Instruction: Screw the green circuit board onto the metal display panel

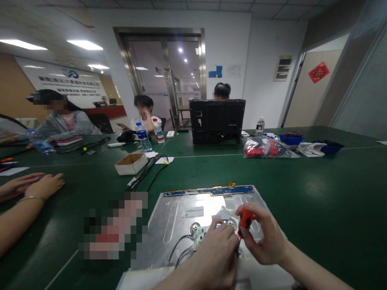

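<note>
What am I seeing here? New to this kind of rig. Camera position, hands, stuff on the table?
No machine: a person works bare-handed, and the single picture comes from a camera on their head, looking forward and down. The right hand holds an orange-and-black screwdriver above a metal panel. The left hand is beside it, partly covering a circuit board; whether it grips anything is hidden. Farther off on the green table are a box, bottles and a black casing. The hands at far left are another person's.
</note>
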Demonstrator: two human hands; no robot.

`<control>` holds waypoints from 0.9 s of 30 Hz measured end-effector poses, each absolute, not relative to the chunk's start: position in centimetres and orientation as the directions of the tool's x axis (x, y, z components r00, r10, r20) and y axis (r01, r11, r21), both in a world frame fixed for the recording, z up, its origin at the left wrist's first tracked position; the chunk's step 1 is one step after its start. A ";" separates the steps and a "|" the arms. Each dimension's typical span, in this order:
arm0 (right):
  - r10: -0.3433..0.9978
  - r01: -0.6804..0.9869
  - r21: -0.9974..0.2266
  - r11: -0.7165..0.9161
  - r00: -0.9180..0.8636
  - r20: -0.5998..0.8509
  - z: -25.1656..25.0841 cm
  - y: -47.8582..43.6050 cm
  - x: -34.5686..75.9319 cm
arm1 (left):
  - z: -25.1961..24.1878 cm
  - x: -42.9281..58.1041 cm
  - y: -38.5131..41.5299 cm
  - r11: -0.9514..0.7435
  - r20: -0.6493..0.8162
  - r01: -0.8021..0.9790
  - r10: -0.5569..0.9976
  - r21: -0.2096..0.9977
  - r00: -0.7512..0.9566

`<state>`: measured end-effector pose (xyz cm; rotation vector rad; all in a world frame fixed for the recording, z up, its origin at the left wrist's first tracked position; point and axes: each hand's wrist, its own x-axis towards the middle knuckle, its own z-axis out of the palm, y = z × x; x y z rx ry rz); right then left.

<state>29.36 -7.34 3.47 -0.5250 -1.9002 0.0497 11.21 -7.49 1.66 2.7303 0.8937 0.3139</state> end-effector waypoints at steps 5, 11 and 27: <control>0.320 0.387 -0.213 0.897 -0.238 0.917 3.1 -7.0 29.3 | 1.5 11.2 -7.5 -0.780 0.126 0.547 0.602 0.304 0.788; 0.320 0.400 -0.180 0.899 -0.320 0.892 3.8 -7.1 29.4 | 1.3 11.1 -7.6 -0.783 0.174 0.535 0.603 0.318 0.779; 0.307 0.400 -0.181 0.898 -0.279 0.910 3.8 -7.2 29.4 | 1.3 11.2 -7.5 -0.784 0.148 0.542 0.600 0.303 0.786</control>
